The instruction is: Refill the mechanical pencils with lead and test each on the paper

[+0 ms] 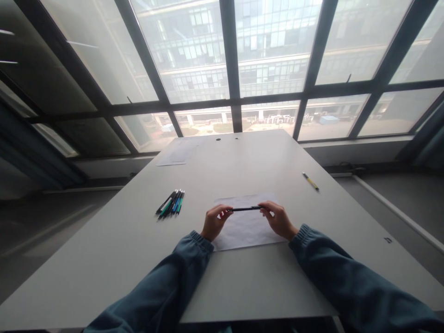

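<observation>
A slim black pen (245, 209) is held level between my two hands, just above a white sheet of paper (244, 229) on the grey table (138, 240). My left hand (214, 222) pinches the pen's left end with thumb and fingers. My right hand (277, 219) grips its right end the same way. Both wrists rest near the sheet's lower corners, in blue sleeves.
A bundle of several pens (170, 203) lies on the table to the left of my hands. One yellow pen (311, 181) lies alone at the right. More papers (178, 152) sit at the far end near the large window (229, 64).
</observation>
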Available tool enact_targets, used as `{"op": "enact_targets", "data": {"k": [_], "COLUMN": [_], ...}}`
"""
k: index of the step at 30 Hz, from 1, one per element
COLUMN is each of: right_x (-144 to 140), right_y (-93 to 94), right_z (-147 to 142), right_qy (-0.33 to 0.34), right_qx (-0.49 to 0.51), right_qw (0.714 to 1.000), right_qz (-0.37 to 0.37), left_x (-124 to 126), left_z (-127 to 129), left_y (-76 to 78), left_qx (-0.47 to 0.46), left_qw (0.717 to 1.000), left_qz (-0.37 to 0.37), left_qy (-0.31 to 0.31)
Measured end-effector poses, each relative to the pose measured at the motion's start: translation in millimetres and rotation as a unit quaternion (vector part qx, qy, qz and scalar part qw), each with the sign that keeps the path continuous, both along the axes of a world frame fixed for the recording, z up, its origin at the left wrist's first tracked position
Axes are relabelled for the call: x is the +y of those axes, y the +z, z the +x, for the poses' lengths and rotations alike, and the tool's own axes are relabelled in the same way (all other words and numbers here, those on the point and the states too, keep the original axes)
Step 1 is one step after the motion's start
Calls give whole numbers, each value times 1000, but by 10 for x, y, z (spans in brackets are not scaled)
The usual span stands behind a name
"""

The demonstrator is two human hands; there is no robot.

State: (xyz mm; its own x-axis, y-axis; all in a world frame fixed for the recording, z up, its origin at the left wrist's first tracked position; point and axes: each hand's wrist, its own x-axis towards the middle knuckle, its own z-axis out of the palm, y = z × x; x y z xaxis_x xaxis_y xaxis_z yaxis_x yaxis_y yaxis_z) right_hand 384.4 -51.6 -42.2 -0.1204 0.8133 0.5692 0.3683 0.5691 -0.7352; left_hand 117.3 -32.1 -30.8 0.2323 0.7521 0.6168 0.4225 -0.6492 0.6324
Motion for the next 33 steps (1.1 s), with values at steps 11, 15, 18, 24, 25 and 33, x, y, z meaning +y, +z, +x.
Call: {"op": "enact_targets", "data": {"k": [11,15,18,24,25,33], "right_x": [23,21,26,54,59,55], "right_y": [-17,-5,6,-10,-17,-26], "right_z": [-21,-4,-1,-45,-53,-65], "right_qy": [-4,-2,-4,6,9,39], "right_qx": [18,-1,6,121,139,205], "right_qw": [999,1000,1000,989,985,968], "right_qz": [-28,-14,-13,-89,-102,-142], "left_x": [50,53,67,93,93,67], "left_z": [4,19,39,74,76,80], "left_y": [7,19,11,-2,-1,19], "left_qx": [16,9,1,-1,-1,-6], "left_qw": [1000,1000,1000,1000,1000,1000], "left_qz": [15,17,13,15,16,4], "left_qy": [17,23,23,13,13,9]}}
